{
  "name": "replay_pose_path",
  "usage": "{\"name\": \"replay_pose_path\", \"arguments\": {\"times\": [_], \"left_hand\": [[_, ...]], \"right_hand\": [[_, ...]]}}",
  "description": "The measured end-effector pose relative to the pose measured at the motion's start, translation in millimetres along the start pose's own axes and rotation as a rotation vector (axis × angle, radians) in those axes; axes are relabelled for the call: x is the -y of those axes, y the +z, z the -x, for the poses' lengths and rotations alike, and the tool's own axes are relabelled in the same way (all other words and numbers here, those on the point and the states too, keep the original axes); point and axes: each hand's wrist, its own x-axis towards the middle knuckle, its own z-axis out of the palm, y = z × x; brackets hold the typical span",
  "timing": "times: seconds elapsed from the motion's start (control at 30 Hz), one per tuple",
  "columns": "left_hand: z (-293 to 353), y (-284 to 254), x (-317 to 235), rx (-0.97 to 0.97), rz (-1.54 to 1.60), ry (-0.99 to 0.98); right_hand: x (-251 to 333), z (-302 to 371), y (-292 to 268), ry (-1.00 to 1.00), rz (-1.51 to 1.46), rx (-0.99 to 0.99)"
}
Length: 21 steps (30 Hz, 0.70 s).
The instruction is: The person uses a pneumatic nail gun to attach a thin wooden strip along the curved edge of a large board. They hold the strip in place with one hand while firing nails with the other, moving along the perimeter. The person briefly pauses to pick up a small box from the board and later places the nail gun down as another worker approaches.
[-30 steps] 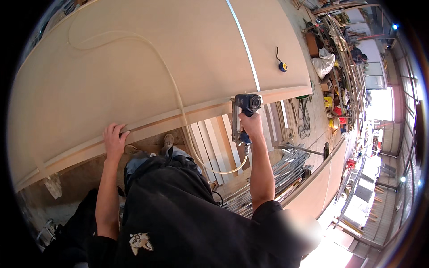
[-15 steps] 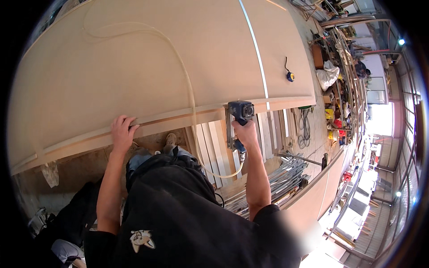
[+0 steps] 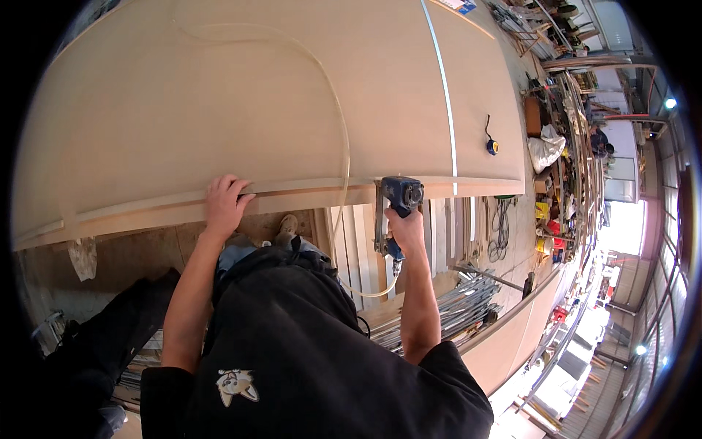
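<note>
My right hand [image 3: 406, 228] is wrapped round the handle of a dark blue air nail gun [image 3: 401, 192], held upright against the near edge of a large brown board [image 3: 241, 110]. A long wooden strip [image 3: 300, 193] runs along that edge. Further left, my left hand [image 3: 228, 205] grips the strip, its fingers over the top and the thumb toward the nail gun. From the gun's lower end a clear air hose [image 3: 342, 124] loops up across the board. The gun's nose is hidden behind its body.
A tape measure [image 3: 492, 148] and a pale blue strip [image 3: 444, 80] lie on the board's right part. Below are long boards [image 3: 358, 245] and a heap of metal bars [image 3: 464, 304]. A person in black clothes [image 3: 121, 329] is at the lower left. Cluttered shelving [image 3: 578, 146] stands right.
The view has shifted, so the board appears lower and further right. My left hand has moved right along the strip, closer to the nail gun. My right hand still grips the gun.
</note>
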Motion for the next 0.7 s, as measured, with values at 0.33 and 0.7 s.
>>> {"name": "replay_pose_path", "arguments": {"times": [0.33, 0.7], "left_hand": [[-0.2, 0.0, 0.6, 0.017, 0.051, -0.008], [-16.0, 21.3, -65.5, 0.365, 0.039, 0.394]], "right_hand": [[14.9, 18.6, 22.5, -0.005, 0.051, 0.041], [26.5, 26.1, 35.0, -0.025, 0.007, 0.087]]}}
